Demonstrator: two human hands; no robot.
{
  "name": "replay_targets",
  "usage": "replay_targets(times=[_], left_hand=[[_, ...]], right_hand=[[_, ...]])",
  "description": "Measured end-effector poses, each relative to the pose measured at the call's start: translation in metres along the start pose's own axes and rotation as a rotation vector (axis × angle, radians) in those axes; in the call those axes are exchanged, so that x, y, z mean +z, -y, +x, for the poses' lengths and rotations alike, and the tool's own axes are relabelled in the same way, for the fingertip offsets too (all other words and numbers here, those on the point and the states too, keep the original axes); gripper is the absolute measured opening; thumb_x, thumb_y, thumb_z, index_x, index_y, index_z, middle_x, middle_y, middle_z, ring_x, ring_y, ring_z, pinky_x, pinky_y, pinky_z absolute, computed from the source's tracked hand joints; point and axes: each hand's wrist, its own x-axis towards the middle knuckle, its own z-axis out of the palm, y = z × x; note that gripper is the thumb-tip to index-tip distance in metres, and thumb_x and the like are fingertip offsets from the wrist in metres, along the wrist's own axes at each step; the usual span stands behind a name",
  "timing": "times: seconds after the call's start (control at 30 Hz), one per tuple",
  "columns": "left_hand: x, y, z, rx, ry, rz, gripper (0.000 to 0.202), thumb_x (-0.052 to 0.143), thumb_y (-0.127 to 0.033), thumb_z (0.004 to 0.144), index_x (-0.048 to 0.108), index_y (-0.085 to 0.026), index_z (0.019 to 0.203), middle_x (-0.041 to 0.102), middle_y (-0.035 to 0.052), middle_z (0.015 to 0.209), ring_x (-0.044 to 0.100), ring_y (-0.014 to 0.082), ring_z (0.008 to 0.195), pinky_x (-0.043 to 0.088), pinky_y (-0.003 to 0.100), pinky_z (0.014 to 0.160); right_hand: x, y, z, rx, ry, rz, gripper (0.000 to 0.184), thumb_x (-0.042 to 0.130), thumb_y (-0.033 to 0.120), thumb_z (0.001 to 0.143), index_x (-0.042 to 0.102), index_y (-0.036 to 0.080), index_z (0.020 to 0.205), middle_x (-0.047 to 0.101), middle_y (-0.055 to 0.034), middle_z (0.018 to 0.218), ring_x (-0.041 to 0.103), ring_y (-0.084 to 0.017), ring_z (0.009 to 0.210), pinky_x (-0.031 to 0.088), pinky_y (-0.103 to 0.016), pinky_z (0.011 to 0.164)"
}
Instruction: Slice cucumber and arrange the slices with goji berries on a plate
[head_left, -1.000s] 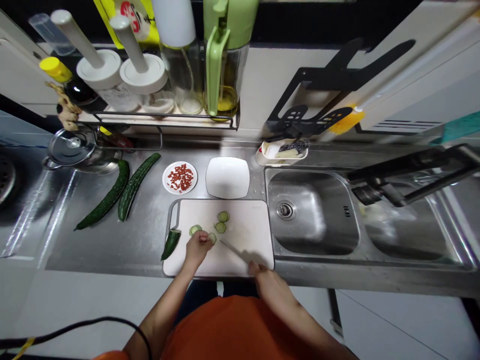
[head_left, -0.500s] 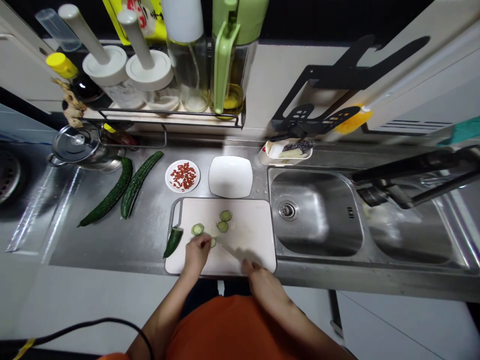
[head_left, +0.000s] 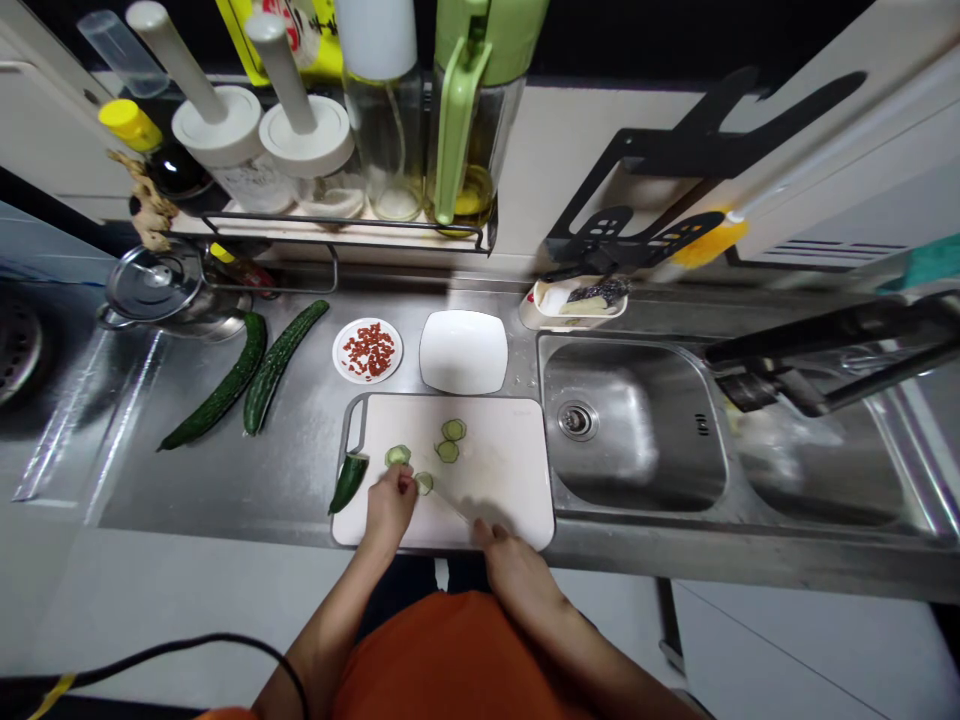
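My left hand (head_left: pixel 391 500) is curled over a cucumber (head_left: pixel 349 481) lying on the white cutting board (head_left: pixel 510 470), its dark green end sticking out to the left. My right hand (head_left: pixel 508 556) grips a knife (head_left: pixel 450 500) by its handle, the blade angled up-left toward my left fingers. A fresh slice (head_left: pixel 424 482) lies beside the blade. Three more cucumber slices (head_left: pixel 448 441) rest on the board further back.
Behind the board stand a small dish of red bits (head_left: pixel 367 351) and a white square plate (head_left: pixel 463 351). Two whole cucumbers (head_left: pixel 240 376) lie to the left near a pot lid (head_left: pixel 156 281). A steel sink (head_left: pixel 630 425) is to the right; a shelf of bottles hangs behind.
The knife and my right hand have shifted left toward my left hand. The camera view has drifted slightly; the slices on the board stay put.
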Motion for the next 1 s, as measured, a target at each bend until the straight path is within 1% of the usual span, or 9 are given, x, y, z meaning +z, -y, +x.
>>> replay_targets(times=[0.27, 0.47, 0.67, 0.8, 0.9, 1.0], left_hand=[[-0.001, -0.002, 0.002, -0.020, -0.006, 0.017, 0.013, 0.056, -0.017, 0.075, 0.058, -0.021, 0.087, 0.066, -0.0007, 0.072, 0.062, 0.0121, 0.069, 0.043, 0.021, 0.068], [0.000, -0.002, 0.003, -0.034, 0.008, 0.030, 0.015, 0.057, -0.016, 0.074, 0.058, -0.021, 0.088, 0.067, -0.0003, 0.074, 0.063, 0.0124, 0.070, 0.043, 0.022, 0.068], [0.000, -0.002, 0.003, -0.016, 0.010, 0.033, 0.014, 0.056, -0.016, 0.075, 0.057, -0.020, 0.088, 0.067, 0.0005, 0.075, 0.063, 0.0127, 0.070, 0.043, 0.022, 0.068], [-0.001, -0.003, 0.003, -0.020, 0.017, 0.036, 0.013, 0.056, -0.017, 0.076, 0.057, -0.020, 0.088, 0.067, 0.0007, 0.076, 0.063, 0.0126, 0.070, 0.043, 0.022, 0.069], [0.000, -0.003, 0.003, -0.019, 0.009, 0.035, 0.013, 0.055, -0.015, 0.075, 0.057, -0.020, 0.087, 0.067, 0.0007, 0.076, 0.063, 0.0124, 0.070, 0.043, 0.022, 0.069], [0.001, -0.001, 0.001, 0.012, -0.007, 0.021, 0.013, 0.055, -0.017, 0.075, 0.057, -0.021, 0.087, 0.067, 0.0002, 0.077, 0.063, 0.0123, 0.070, 0.043, 0.022, 0.069]], right_hand=[[0.003, 0.003, 0.003, -0.003, -0.011, -0.017, 0.053, 0.025, 0.000, 0.077, 0.047, 0.017, 0.123, 0.061, -0.0108, 0.097, 0.061, -0.021, 0.080, 0.040, -0.028, 0.062], [0.004, 0.004, 0.003, 0.015, -0.017, -0.013, 0.049, 0.025, 0.001, 0.080, 0.048, 0.019, 0.120, 0.062, -0.0091, 0.097, 0.061, -0.019, 0.079, 0.041, -0.027, 0.064], [-0.002, 0.010, 0.004, 0.019, 0.020, -0.001, 0.050, 0.025, 0.001, 0.081, 0.047, 0.018, 0.122, 0.062, -0.0104, 0.099, 0.061, -0.019, 0.083, 0.041, -0.026, 0.065], [-0.003, 0.015, 0.004, 0.027, 0.024, 0.024, 0.046, 0.026, 0.002, 0.081, 0.050, 0.017, 0.117, 0.062, -0.0106, 0.098, 0.061, -0.019, 0.084, 0.041, -0.025, 0.066], [0.000, 0.012, 0.002, 0.024, 0.017, 0.023, 0.047, 0.025, 0.002, 0.081, 0.050, 0.017, 0.117, 0.062, -0.0109, 0.098, 0.061, -0.019, 0.083, 0.040, -0.026, 0.065], [0.003, 0.002, -0.002, 0.002, 0.023, 0.023, 0.051, 0.025, 0.000, 0.079, 0.047, 0.017, 0.121, 0.062, -0.0111, 0.098, 0.061, -0.020, 0.085, 0.040, -0.028, 0.068]])
